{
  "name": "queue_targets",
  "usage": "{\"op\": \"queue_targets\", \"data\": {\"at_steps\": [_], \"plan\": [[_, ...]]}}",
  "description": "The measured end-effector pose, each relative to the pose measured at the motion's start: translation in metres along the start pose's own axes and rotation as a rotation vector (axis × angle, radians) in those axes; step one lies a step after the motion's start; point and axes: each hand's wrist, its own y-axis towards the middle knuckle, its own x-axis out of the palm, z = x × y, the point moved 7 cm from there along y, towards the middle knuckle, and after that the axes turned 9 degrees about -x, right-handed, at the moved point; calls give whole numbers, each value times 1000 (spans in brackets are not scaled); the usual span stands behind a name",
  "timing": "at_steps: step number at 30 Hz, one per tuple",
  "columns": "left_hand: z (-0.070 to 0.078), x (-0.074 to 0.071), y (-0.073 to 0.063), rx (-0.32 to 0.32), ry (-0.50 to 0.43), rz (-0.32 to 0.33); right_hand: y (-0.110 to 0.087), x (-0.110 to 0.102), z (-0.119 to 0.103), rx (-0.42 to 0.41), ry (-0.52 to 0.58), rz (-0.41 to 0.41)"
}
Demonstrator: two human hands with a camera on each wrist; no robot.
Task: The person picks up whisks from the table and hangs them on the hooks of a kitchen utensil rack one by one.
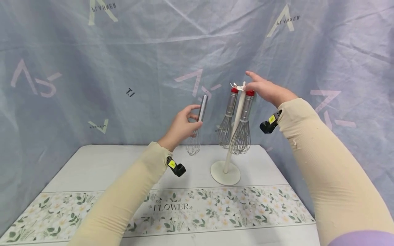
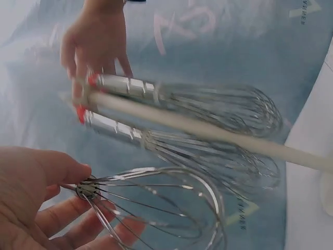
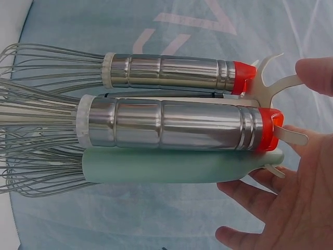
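My left hand (image 1: pixel 183 124) holds a small steel whisk (image 1: pixel 202 106) upright, thumb and fingers pinching its slim handle above the wires. To its right stands a white whisk stand (image 1: pixel 228 160) with a round base and curved hooks at the top. My right hand (image 1: pixel 265 89) is at those hooks with its fingers spread, the thumb touching a hook tip in the right wrist view. Two steel-handled whisks with red ends hang there, a nearer whisk (image 3: pixel 174 124) and a farther whisk (image 3: pixel 171 72). Beside them hangs a mint-green-handled whisk (image 3: pixel 161 165).
The stand is on a white table (image 1: pixel 101 164) crossed by a floral printed band (image 1: pixel 221 208). A blue-grey curtain (image 1: pixel 138 61) with printed letters hangs behind the table and at its sides.
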Motion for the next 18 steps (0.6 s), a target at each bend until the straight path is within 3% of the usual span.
{"op": "queue_targets", "data": {"at_steps": [9,18], "plan": [[49,18,-3,133,73,-32,-2,1,1,4,-10,5],[70,30,2,143,125,-35,0,2,0,2,10,5]]}}
